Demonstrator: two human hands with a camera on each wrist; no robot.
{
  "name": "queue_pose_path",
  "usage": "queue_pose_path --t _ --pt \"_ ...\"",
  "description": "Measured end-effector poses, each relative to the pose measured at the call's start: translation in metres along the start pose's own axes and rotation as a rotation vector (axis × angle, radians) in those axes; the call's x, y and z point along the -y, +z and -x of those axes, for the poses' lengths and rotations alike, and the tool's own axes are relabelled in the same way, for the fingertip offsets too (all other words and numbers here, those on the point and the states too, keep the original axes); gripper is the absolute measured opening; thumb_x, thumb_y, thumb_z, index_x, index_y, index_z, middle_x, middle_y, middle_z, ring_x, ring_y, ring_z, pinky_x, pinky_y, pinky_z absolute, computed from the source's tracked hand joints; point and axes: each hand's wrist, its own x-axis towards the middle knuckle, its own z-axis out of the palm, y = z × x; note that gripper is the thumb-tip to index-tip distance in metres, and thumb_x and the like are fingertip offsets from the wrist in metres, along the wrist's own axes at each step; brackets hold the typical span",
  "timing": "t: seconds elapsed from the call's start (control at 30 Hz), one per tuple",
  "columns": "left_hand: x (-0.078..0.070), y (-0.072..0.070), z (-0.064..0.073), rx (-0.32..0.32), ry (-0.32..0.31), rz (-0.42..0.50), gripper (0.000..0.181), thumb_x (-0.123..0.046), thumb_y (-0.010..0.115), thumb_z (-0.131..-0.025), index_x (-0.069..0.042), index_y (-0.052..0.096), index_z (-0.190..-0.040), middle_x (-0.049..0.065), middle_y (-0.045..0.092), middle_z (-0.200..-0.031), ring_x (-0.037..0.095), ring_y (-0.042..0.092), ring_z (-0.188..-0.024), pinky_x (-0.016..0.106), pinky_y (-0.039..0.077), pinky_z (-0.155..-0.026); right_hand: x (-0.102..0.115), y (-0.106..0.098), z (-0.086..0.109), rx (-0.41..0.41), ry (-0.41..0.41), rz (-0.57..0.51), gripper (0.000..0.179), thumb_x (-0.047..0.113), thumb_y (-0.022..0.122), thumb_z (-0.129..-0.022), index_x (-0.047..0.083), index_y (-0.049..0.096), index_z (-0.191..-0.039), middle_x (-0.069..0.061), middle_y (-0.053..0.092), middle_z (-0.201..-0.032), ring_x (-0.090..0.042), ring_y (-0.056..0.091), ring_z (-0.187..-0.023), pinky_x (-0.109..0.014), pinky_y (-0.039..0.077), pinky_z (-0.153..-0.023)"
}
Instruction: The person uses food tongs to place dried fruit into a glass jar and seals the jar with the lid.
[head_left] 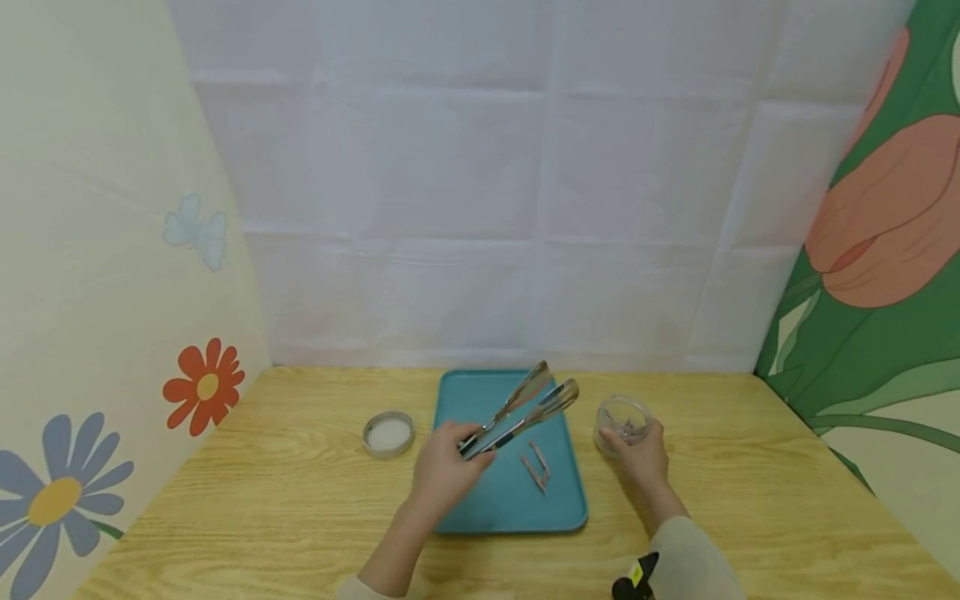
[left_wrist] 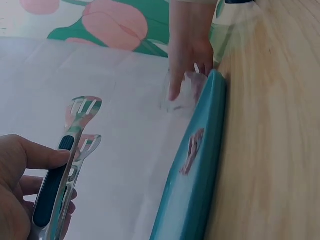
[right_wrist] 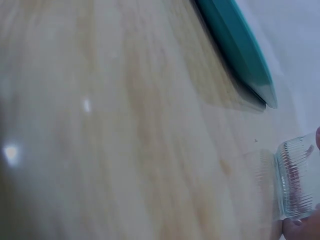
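L hand (head_left: 448, 467) is clamped round silver metal tongs w/ dark grips (head_left: 550, 407), ends apart over the blue rectangular tray (head_left: 465, 398), where thin pinkish strips (head_left: 533, 472) lie; R hand (head_left: 643, 458) grips the round clear ribbed-glass jar (head_left: 621, 410) just right of it. Jar could tip if R grip slackens — slick glass, prob. Strips may slip thru slotted tong ends if pinched off-centre.

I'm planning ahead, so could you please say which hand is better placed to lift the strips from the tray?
Left hand, probably: it holds the tongs over the tray where the strips lie; the right hand holds a jar.
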Motion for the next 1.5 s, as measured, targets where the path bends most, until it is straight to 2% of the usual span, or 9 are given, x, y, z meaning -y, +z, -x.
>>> queue_pose_path --t 0.17,0.33,0.5,0.67,0.83,0.93,1.1,1.37,1.5 --pt "0.017 -0.007 0.003 0.034 -0.013 0.037 0.021 -0.015 0.073 -0.066 -0.011 0.067 -0.086 -0.001 0.053 -0.076 0.013 0.045 -0.065 0.028 0.037 -0.053 0.0 -0.001 0.0 0.006 -0.011 0.015 0.084 0.035 0.066 -0.074 -0.006 0.017 -0.128 -0.031 0.032 -0.121 -0.041 0.031 -0.111 -0.049 0.026 -0.089" --pt "0.029 -0.012 0.008 0.102 -0.039 0.083 0.022 -0.013 0.073 -0.066 -0.009 0.067 -0.087 0.001 0.055 -0.079 0.015 0.046 -0.069 0.03 0.038 -0.056 0.0 0.0 0.001 0.003 -0.001 0.002 0.083 0.035 0.067 -0.073 -0.005 0.018 -0.128 -0.031 0.033 -0.12 -0.041 0.032 -0.11 -0.05 0.026 -0.088" --pt "0.037 -0.016 0.01 0.149 -0.032 0.015 0.02 -0.012 0.074 -0.063 -0.009 0.067 -0.081 0.0 0.054 -0.075 0.015 0.046 -0.066 0.029 0.036 -0.053 0.0 0.002 0.001 0.003 0.008 -0.008 0.084 0.034 0.067 -0.073 -0.004 0.018 -0.129 -0.031 0.032 -0.122 -0.041 0.031 -0.112 -0.049 0.025 -0.09" --pt "0.045 -0.017 0.009 0.201 -0.008 -0.073 0.022 -0.013 0.075 -0.062 -0.007 0.066 -0.082 0.0 0.053 -0.076 0.013 0.044 -0.066 0.029 0.036 -0.053 -0.001 0.002 -0.001 0.008 0.015 -0.002 0.087 0.036 0.067 -0.073 -0.004 0.015 -0.13 -0.031 0.029 -0.124 -0.041 0.029 -0.113 -0.049 0.024 -0.091" --pt "0.054 -0.015 0.007 0.268 0.024 -0.096 0.019 -0.01 0.075 -0.061 -0.007 0.066 -0.078 0.0 0.053 -0.072 0.013 0.043 -0.064 0.029 0.035 -0.052 -0.002 0.002 -0.001 0.012 0.021 0.005 0.085 0.035 0.066 -0.074 -0.004 0.015 -0.13 -0.031 0.029 -0.125 -0.041 0.028 -0.114 -0.049 0.023 -0.092" --pt "0.058 -0.015 0.007 0.287 0.056 -0.113 0.021 -0.01 0.075 -0.061 -0.006 0.066 -0.079 0.0 0.054 -0.074 0.015 0.045 -0.068 0.029 0.036 -0.055 -0.002 0.002 -0.001 0.011 0.024 0.0 0.086 0.036 0.066 -0.073 -0.004 0.015 -0.13 -0.031 0.028 -0.126 -0.041 0.027 -0.115 -0.049 0.022 -0.092" --pt "0.062 -0.014 0.006 0.333 0.084 -0.101 0.017 -0.008 0.073 -0.061 -0.006 0.066 -0.077 -0.002 0.054 -0.07 0.013 0.046 -0.063 0.027 0.036 -0.053 -0.002 0.001 0.0 0.022 0.026 0.006 0.086 0.036 0.065 -0.074 -0.004 0.014 -0.13 -0.031 0.027 -0.126 -0.041 0.027 -0.115 -0.05 0.022 -0.092" --pt "0.062 -0.014 0.009 0.351 0.077 -0.078 0.015 -0.006 0.072 -0.062 -0.007 0.067 -0.076 -0.007 0.057 -0.066 0.006 0.045 -0.057 0.024 0.037 -0.051 -0.001 0.0 0.0 0.019 0.015 -0.012 0.086 0.036 0.066 -0.074 -0.004 0.014 -0.131 -0.031 0.029 -0.124 -0.04 0.031 -0.112 -0.049 0.025 -0.09" --pt "0.061 -0.015 0.011 0.346 0.047 -0.089 0.014 -0.006 0.071 -0.063 -0.008 0.068 -0.076 -0.008 0.057 -0.065 0.006 0.046 -0.058 0.025 0.038 -0.051 -0.001 -0.001 0.0 0.017 0.016 -0.002 0.086 0.035 0.065 -0.075 -0.004 0.013 -0.131 -0.031 0.029 -0.123 -0.04 0.031 -0.112 -0.05 0.026 -0.089"
